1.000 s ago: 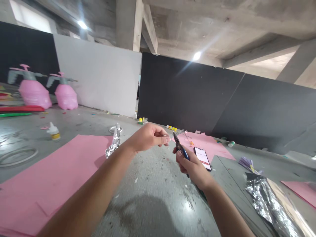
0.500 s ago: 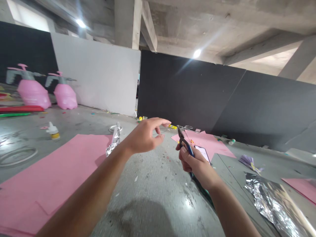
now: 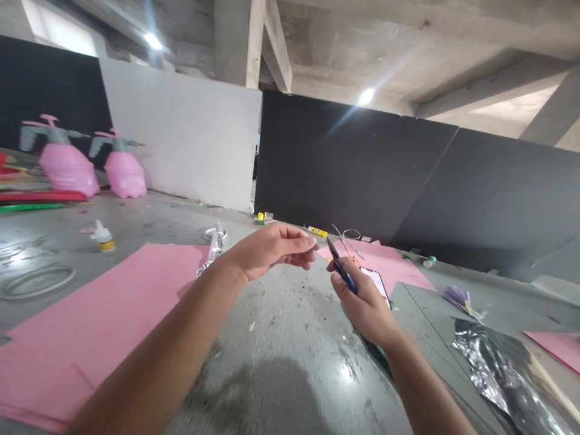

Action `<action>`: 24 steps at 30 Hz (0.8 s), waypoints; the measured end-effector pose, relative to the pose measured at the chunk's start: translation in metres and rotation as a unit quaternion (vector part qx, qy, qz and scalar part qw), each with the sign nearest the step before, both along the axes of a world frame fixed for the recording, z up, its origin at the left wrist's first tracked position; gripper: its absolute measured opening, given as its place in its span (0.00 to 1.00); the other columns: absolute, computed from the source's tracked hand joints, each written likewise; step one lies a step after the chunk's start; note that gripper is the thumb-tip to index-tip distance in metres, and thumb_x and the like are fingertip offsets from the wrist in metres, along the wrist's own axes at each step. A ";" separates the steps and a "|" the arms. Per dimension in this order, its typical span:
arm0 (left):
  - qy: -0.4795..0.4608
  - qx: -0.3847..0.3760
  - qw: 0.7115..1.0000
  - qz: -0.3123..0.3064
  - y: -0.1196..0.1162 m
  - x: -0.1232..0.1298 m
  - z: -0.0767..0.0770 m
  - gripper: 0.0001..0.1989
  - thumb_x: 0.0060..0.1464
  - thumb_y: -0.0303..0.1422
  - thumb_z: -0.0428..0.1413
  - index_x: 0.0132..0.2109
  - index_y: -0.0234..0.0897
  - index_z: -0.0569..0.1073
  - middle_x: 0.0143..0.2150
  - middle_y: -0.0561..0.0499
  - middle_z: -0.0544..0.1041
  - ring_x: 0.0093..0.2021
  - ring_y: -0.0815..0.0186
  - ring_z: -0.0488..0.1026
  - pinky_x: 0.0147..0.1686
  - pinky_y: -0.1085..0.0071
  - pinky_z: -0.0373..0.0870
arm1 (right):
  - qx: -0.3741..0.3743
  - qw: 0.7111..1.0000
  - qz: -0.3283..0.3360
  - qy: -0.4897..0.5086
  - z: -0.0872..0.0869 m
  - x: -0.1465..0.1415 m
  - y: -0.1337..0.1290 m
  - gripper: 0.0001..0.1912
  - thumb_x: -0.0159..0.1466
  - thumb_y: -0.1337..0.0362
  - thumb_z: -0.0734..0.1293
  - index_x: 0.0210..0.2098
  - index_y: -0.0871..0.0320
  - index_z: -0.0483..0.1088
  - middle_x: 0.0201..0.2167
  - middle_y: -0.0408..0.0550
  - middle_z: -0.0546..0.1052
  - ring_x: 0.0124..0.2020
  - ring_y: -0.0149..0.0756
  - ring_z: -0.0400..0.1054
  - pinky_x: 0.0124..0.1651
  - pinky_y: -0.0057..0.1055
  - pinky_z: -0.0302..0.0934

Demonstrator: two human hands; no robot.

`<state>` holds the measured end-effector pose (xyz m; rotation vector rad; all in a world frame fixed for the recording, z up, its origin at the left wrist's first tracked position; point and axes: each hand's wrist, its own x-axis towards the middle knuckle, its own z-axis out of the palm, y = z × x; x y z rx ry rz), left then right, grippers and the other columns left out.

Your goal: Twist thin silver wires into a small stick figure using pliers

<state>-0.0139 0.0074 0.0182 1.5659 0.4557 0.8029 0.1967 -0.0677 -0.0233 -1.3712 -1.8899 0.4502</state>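
Above the grey table point(image 3: 272, 326), my left hand point(image 3: 276, 249) is closed in a loose pinch, thumb against the fingers; whatever it may hold is too small to make out. My right hand point(image 3: 360, 293) is wrapped round blue-handled pliers point(image 3: 345, 275), whose dark jaws point up and away, a short gap to the right of my left fingertips. Behind the right hand lie a phone point(image 3: 376, 283) with a lit screen and pink paper point(image 3: 408, 270). Twisted silvery wire point(image 3: 347, 238) is near the pliers' tip.
Large pink sheets point(image 3: 136, 290) lie on the left, by a glue bottle point(image 3: 104, 237) and a white coil point(image 3: 38, 283). Two pink sprayers point(image 3: 125, 172) stand behind. Foil point(image 3: 493, 356) and a purple folded piece point(image 3: 458, 298) are at right. Dark panels point(image 3: 335, 163) border the far edge.
My left hand has turned and its thumb and fingers have come together. My right hand still grips the pliers, whose jaws now look closed. The view has shifted slightly.
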 end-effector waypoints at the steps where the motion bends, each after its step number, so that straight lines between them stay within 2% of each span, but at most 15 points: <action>1: -0.015 0.004 1.000 0.012 -0.001 0.000 0.000 0.09 0.55 0.37 0.62 0.34 0.34 0.80 0.33 0.49 0.78 0.34 0.68 0.75 0.43 0.67 0.71 | -0.006 1.000 -0.002 0.011 0.001 0.000 0.000 0.14 0.70 0.51 0.54 0.42 0.54 0.63 0.24 0.39 0.62 0.25 0.32 0.56 0.30 0.31 0.51; 3: -0.034 -0.005 0.999 0.026 -0.002 0.001 0.000 0.08 0.55 0.35 0.62 0.34 0.34 0.80 0.33 0.48 0.79 0.33 0.69 0.74 0.40 0.70 0.71 | -0.007 1.000 -0.005 0.022 0.002 0.000 -0.001 0.15 0.71 0.51 0.54 0.41 0.54 0.62 0.24 0.39 0.62 0.24 0.32 0.55 0.29 0.31 0.51; 8: -0.039 -0.095 0.994 -0.034 -0.001 0.003 -0.002 0.14 0.57 0.41 0.61 0.37 0.32 0.81 0.33 0.45 0.79 0.31 0.68 0.74 0.33 0.71 0.71 | 0.003 1.000 0.011 -0.006 0.004 -0.002 -0.003 0.13 0.70 0.53 0.55 0.42 0.54 0.63 0.25 0.40 0.63 0.25 0.32 0.56 0.30 0.31 0.51; 13: -0.065 -0.084 0.994 0.035 -0.004 0.009 -0.003 0.08 0.53 0.34 0.64 0.32 0.33 0.80 0.30 0.49 0.78 0.27 0.71 0.72 0.33 0.71 0.70 | -0.008 1.000 0.015 0.012 0.000 -0.002 -0.002 0.14 0.70 0.52 0.55 0.42 0.54 0.63 0.24 0.40 0.62 0.24 0.32 0.55 0.29 0.31 0.52; 16: -0.078 0.012 0.990 0.116 -0.011 0.015 -0.002 0.08 0.52 0.36 0.64 0.31 0.34 0.78 0.29 0.51 0.77 0.27 0.71 0.72 0.33 0.70 0.69 | -0.031 0.997 0.030 0.067 -0.002 0.000 0.000 0.15 0.70 0.49 0.55 0.41 0.54 0.62 0.24 0.39 0.60 0.24 0.31 0.55 0.29 0.31 0.52; 19: -0.038 0.146 0.964 0.218 -0.016 0.019 -0.001 0.10 0.53 0.39 0.62 0.33 0.36 0.78 0.28 0.51 0.78 0.28 0.68 0.73 0.31 0.69 0.68 | -0.066 0.988 0.051 0.133 -0.004 0.000 0.001 0.16 0.69 0.47 0.57 0.40 0.54 0.62 0.24 0.38 0.58 0.24 0.30 0.53 0.27 0.30 0.50; 21: 0.003 0.249 0.928 0.277 -0.017 0.020 -0.002 0.10 0.56 0.39 0.60 0.33 0.37 0.78 0.31 0.49 0.80 0.30 0.66 0.75 0.33 0.68 0.68 | -0.085 0.980 0.062 0.167 -0.005 -0.001 0.000 0.17 0.69 0.47 0.57 0.40 0.54 0.62 0.24 0.38 0.58 0.23 0.29 0.52 0.25 0.29 0.48; 24: 0.074 0.428 0.837 0.332 -0.015 0.020 -0.008 0.10 0.61 0.37 0.55 0.36 0.39 0.78 0.36 0.47 0.82 0.38 0.61 0.76 0.44 0.62 0.67 | -0.099 0.975 0.063 0.189 -0.004 -0.004 0.000 0.17 0.68 0.46 0.58 0.40 0.54 0.62 0.25 0.37 0.57 0.22 0.28 0.50 0.24 0.29 0.47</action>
